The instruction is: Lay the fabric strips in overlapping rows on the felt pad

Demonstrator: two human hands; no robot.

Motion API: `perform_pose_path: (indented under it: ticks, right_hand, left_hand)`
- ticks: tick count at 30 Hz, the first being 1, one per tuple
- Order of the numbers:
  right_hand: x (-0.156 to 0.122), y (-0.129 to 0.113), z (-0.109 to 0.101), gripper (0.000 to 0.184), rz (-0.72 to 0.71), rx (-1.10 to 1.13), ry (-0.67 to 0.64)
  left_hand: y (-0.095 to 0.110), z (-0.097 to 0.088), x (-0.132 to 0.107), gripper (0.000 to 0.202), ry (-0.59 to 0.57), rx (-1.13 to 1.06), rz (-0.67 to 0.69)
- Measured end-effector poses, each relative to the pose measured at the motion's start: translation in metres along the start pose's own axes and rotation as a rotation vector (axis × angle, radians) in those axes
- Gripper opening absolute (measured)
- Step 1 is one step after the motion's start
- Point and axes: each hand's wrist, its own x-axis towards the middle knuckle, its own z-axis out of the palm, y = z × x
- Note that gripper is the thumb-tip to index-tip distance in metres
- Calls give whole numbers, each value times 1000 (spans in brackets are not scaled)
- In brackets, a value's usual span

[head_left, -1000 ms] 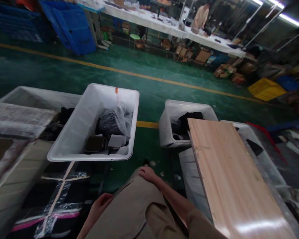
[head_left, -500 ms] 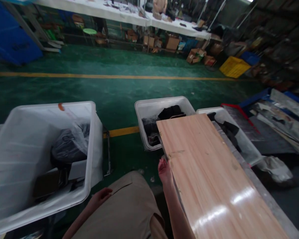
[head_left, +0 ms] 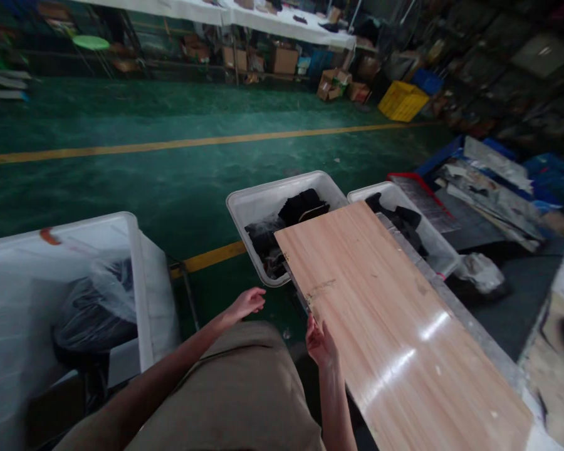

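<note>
My right hand rests against the near left edge of a long pale wooden board that lies slanted over white bins; its fingers curl at the board's edge. My left hand is lifted in the air over my knee, fingers loosely spread, holding nothing. It hovers short of a white plastic bin that holds dark clothing and clear plastic.
A large white bin with a black bagged bundle stands at the left. Another white bin with dark items sits right of the board. Green floor with yellow lines stretches ahead. Tables, cardboard boxes and a yellow crate line the back.
The view has swung to the right. My left hand has risen from my thigh and reached forward. My right hand went from my knee to the board's edge.
</note>
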Motion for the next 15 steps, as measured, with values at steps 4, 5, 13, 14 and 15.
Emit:
perform_pose_path:
  ticks: [4,5,13,14,15]
  right_hand:
    - [-4,14,5,22,-115,18,85]
    - [-3,18,7,21,-141,21,93]
    - [-4,32,6,11,-255,63,87]
    - [-5,31,4,10,-255,69,84]
    - [-8,30,2,9,-253,72,82]
  left_hand:
    - [66,10,72,46,19,-227,10]
    - [78,13,87,44,30,-270,7]
    - [109,45,142,37,217,-466,136]
    - [111,48,141,39,234,-469,166]
    - [112,49,139,40,245,-467,194]
